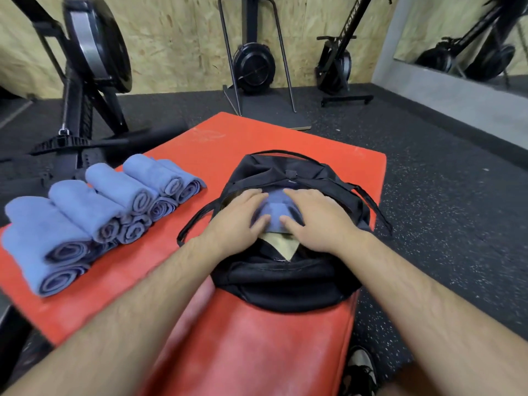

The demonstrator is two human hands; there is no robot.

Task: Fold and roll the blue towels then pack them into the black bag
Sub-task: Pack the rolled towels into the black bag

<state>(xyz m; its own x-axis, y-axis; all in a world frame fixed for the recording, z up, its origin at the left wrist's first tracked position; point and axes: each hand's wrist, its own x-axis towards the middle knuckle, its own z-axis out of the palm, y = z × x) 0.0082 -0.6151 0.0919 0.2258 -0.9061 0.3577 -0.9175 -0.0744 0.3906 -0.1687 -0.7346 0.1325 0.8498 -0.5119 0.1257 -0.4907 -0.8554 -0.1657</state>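
Head view, single frame, slightly blurred.

The bag [285, 278] lies flat on the red mat [257, 338], right of centre, with its mouth unzipped and facing up. Tan lining [283, 245] shows at the near edge of the opening, and the straps [368, 201] are splayed to both sides.

One towel [275, 208] sits in the bag's mouth. The exposed strip runs away from the person, near edge to far edge. Both hands cover its flanks, so I cannot tell its true long axis.

The left hand [237, 221] is laid flat on the towel's left side. Its fingers [251, 195] are nearly straight and point away toward the far rim, and the thumb rests on the near edge. It presses down and does not pinch.

The right hand [317, 221] mirrors it on the right side, with fingers [297, 194] extended and the thumb on the near edge, also pressing. The towel lies under and between the two sets of fingers, and the fingertips nearly meet at its far end.

The stack [94, 212] of rolled towels sits on the left part of the mat, well apart from the bag, in two layers. The rolls lie parallel, long axes running near-right to far-left. Their spiral ends face near-right, toward the bag's side.

Around the mat is dark speckled floor [428, 167]. Black rowers [254, 67] stand against a chipboard wall, and a shoe [361, 364] is at bottom right.
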